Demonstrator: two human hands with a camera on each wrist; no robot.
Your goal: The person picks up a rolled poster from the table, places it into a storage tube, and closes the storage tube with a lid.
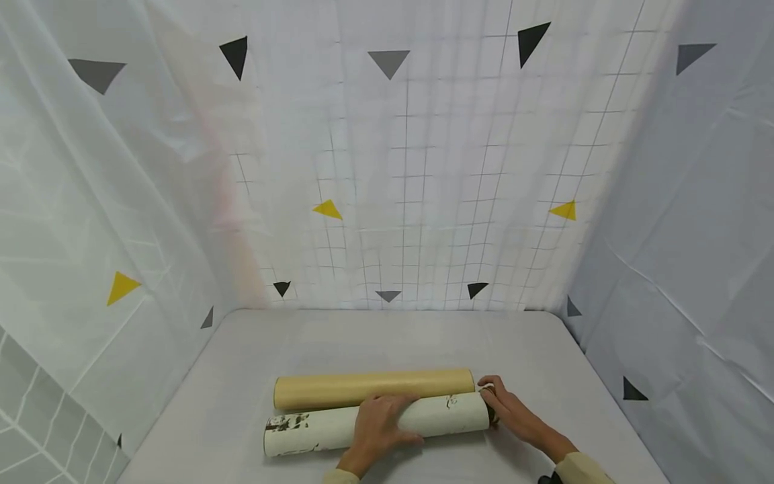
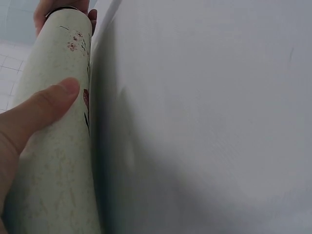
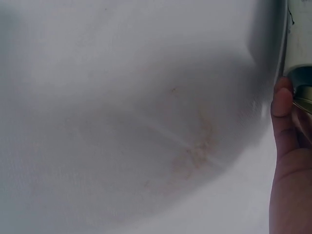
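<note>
A pale white tube (image 1: 444, 417) with dark and reddish painted marks lies across the near part of the table, slightly tilted. My left hand (image 1: 379, 427) grips it around the middle, the thumb along the near side, as the left wrist view also shows on the tube (image 2: 53, 165). At the tube's right end, my right hand (image 1: 514, 411) holds a gold-coloured end cap (image 3: 303, 93) with its fingers and thumb. A dark band shows between the white wall and the cap. Much of the cap is hidden behind the fingers.
Just behind the white tube lies a plain yellow tube (image 1: 375, 386), nearly parallel to it. A white cloth covers the table (image 1: 387, 336). Pale curtains (image 1: 387, 168) with black, grey and yellow triangles enclose the table at the back and both sides.
</note>
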